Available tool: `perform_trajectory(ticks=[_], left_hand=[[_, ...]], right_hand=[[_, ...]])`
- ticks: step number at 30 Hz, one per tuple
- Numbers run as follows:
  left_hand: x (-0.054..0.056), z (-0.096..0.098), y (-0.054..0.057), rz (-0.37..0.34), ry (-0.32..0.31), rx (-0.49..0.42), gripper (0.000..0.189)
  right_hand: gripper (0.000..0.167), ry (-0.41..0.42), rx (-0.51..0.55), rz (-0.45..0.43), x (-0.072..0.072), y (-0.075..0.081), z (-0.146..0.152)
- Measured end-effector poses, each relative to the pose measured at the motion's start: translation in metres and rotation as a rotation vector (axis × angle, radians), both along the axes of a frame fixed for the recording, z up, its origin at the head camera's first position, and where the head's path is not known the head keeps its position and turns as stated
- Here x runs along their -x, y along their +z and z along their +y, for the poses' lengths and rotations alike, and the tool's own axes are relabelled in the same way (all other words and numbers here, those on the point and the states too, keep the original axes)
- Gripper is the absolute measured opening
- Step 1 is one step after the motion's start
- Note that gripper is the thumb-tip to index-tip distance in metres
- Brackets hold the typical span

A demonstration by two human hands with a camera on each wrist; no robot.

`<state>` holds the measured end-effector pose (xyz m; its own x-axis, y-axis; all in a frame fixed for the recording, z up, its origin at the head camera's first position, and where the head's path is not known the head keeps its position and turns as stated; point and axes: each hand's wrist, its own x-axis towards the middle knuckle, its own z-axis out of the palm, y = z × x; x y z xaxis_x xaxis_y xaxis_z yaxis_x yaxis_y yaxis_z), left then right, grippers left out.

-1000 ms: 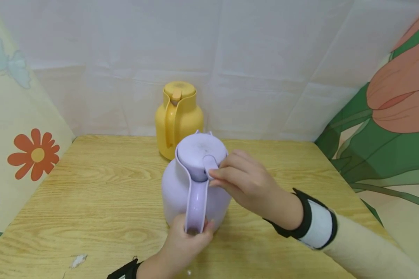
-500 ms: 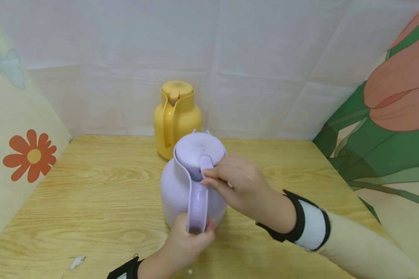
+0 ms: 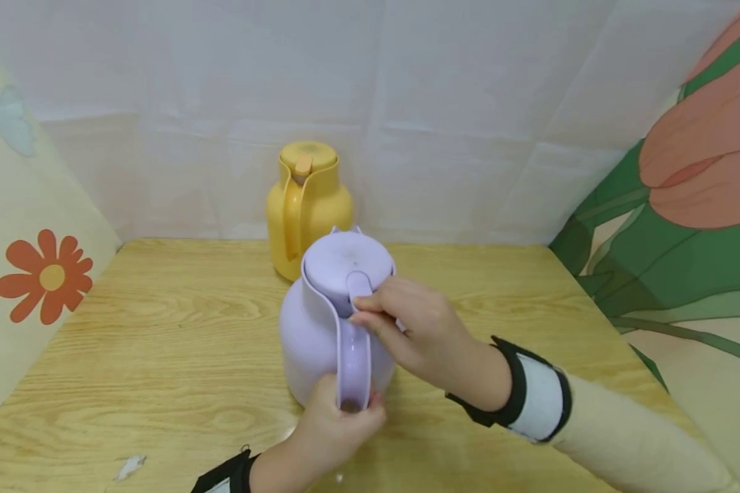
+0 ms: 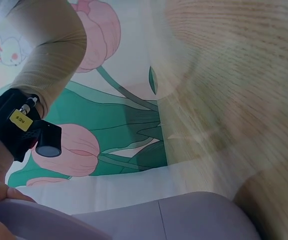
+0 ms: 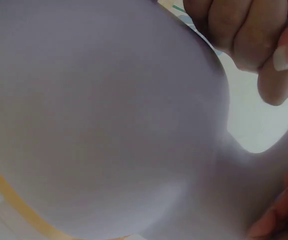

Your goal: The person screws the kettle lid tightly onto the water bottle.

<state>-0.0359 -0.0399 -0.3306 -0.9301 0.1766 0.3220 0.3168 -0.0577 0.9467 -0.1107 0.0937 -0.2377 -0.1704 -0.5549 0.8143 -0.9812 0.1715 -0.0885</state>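
Note:
A lavender thermos jug (image 3: pixel 311 342) with a round lid (image 3: pixel 345 257) stands upright on the wooden table. Low on its handle (image 3: pixel 354 359), my left hand (image 3: pixel 329 424) holds on with the thumb to the right side. My right hand (image 3: pixel 422 329) pinches the lever (image 3: pixel 360 282) at the lid's rear edge between thumb and forefinger. In the right wrist view the jug's body (image 5: pixel 103 110) fills most of the picture, and curled fingers (image 5: pixel 249 35) show beside the handle opening. The left wrist view catches part of the jug (image 4: pixel 174 220) and the right wrist's black band (image 4: pixel 13 117).
Behind the lavender jug stands a yellow thermos jug (image 3: pixel 321 205), partly hidden by it. A white sheet (image 3: pixel 469 123) hangs at the table's (image 3: pixel 179 342) back edge. Painted panels flank both sides, with an orange flower (image 3: pixel 52 277) and a pink tulip (image 3: pixel 709 164).
My right hand has shifted slightly left and now pinches the lever with its thumb tucked lower. The jug's handle has turned a little to the right, and my left hand stays on it.

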Motion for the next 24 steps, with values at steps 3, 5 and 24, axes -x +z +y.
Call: perform_trajectory(ticks=[3, 5, 24], left_hand=[[-0.001, 0.001, 0.002, -0.046, 0.0, 0.016, 0.014], [-0.001, 0.001, 0.003, -0.066, -0.008, 0.023, 0.014], [0.003, -0.005, 0.007, -0.045, -0.015, 0.011, 0.02]], right_hand=[[0.034, 0.005, -0.006, -0.015, 0.0, 0.0, 0.0], [0.035, -0.006, -0.022, -0.041, -0.001, 0.001, 0.0], [0.026, 0.179, -0.218, 0.147, 0.039, 0.024, 0.026]])
